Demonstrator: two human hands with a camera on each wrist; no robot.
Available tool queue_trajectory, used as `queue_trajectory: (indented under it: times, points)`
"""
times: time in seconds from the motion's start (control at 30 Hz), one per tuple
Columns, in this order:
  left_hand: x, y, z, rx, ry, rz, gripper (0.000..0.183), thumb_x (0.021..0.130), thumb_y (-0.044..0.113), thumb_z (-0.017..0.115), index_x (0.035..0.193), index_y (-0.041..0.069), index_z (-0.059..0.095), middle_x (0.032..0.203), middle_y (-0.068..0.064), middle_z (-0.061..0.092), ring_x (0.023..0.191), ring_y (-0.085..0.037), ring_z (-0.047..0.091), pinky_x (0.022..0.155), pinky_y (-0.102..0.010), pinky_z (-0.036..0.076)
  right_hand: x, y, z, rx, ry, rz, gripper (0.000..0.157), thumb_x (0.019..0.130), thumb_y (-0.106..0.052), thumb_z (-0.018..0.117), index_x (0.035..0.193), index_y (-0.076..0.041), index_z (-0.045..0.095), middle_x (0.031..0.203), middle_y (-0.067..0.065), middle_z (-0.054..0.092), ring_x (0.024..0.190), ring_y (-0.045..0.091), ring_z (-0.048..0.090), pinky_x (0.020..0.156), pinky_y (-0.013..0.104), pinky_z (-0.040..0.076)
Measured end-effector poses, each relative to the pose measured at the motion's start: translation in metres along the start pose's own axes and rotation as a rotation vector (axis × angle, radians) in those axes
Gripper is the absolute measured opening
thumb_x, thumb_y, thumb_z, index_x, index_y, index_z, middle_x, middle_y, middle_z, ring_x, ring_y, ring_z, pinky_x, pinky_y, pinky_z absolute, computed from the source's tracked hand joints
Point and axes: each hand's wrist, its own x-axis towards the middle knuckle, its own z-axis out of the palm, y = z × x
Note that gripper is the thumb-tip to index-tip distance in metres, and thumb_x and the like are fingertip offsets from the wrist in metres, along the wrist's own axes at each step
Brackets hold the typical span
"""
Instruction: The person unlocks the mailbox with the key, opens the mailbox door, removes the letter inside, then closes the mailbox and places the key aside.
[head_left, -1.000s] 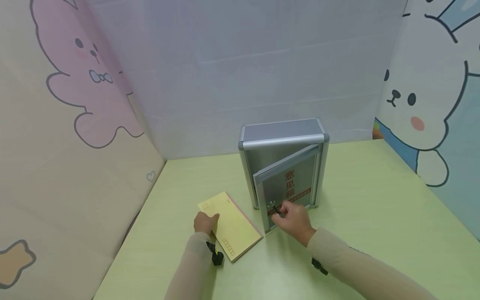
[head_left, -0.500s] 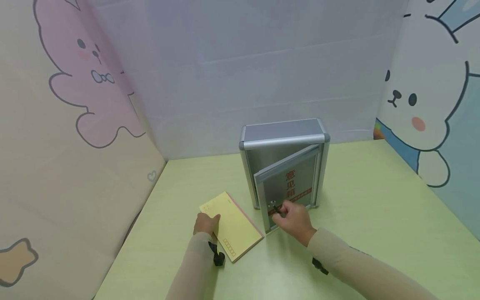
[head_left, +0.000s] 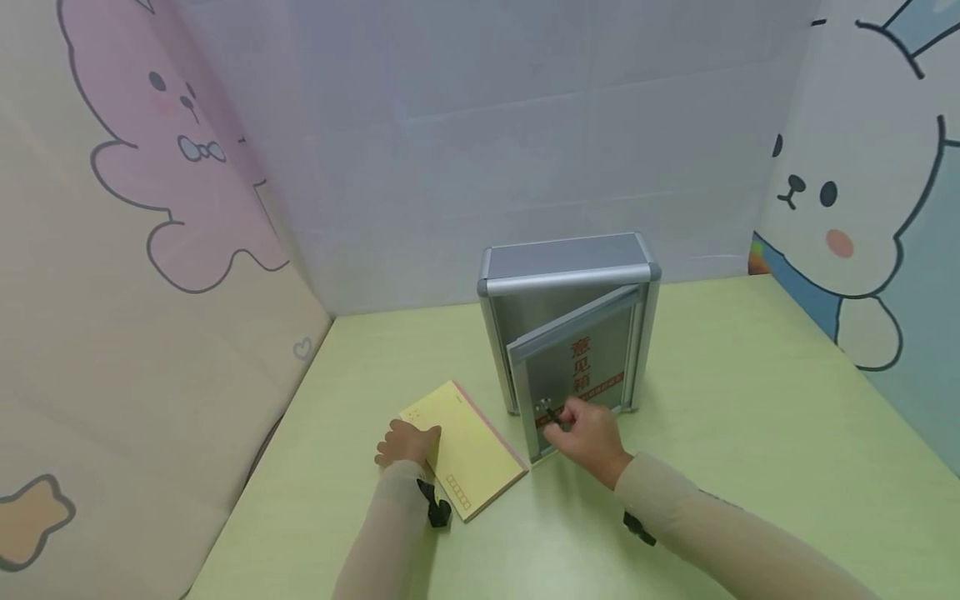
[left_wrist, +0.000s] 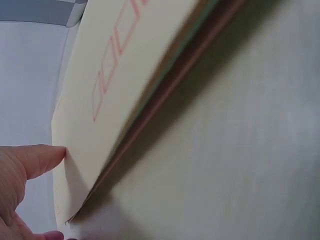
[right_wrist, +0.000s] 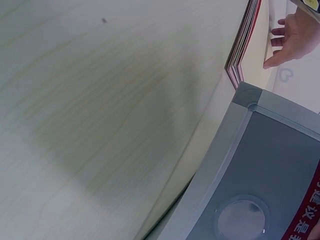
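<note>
1. The clearest change from half a second ago is in the left hand (head_left: 406, 442), lower middle of the head view: its fingers, tucked together then, now fan out to the left over the tabletop (head_left: 720, 400).
2. The stack of yellow envelopes (head_left: 467, 454) lies flat in the lower middle of the frame, essentially where it was. I judge that it is being touched, not yet gathered up.
3. The metal box (head_left: 566, 258) stands upright just right of centre, its door (head_left: 543, 358) ajar at the same slant, with red lettering facing the person. The inside seems reachable only through the gap on the door's left.
4. The left hand is loosely spread and has hold of nothing; in the left wrist view, its thumb (left_wrist: 45, 159) rests against the top envelope.
5. The right hand (head_left: 591, 435), right of centre and low, is curled, pinching a small dark item (head_left: 553, 415), probably a key, at the door's lock. Its forearm slants in from the lower right, and its position is practically unchanged.
</note>
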Motion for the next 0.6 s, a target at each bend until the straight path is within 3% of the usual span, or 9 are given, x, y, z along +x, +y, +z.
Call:
queue_trajectory:
  times: [0.23, 0.6]
  points:
    - [-0.006, 0.011, -0.004, 0.025, 0.104, 0.049, 0.053, 0.083, 0.036, 0.063, 0.106, -0.009, 0.047, 0.102, -0.029, 0.051, 0.101, -0.047, 0.042, 0.089, -0.058, 0.029, 0.000, 0.000, 0.000, 0.014, -0.013, 0.013, 0.019, 0.064, -0.011, 0.058, 0.056, -0.014, 0.042, 0.050, -0.018, 0.026, 0.046, -0.011, 0.019, 0.042, 0.016, 0.016]
    - [-0.017, 0.040, -0.009, -0.078, 0.091, 0.132, 0.049, 0.087, 0.033, 0.062, 0.123, 0.001, 0.055, 0.115, -0.022, 0.058, 0.111, -0.047, 0.042, 0.095, -0.058, 0.025, 0.001, 0.001, 0.000, 0.009, -0.011, -0.007, 0.019, 0.065, -0.012, 0.058, 0.056, -0.014, 0.041, 0.050, -0.018, 0.026, 0.046, -0.011, 0.019, 0.042, 0.015, 0.016]
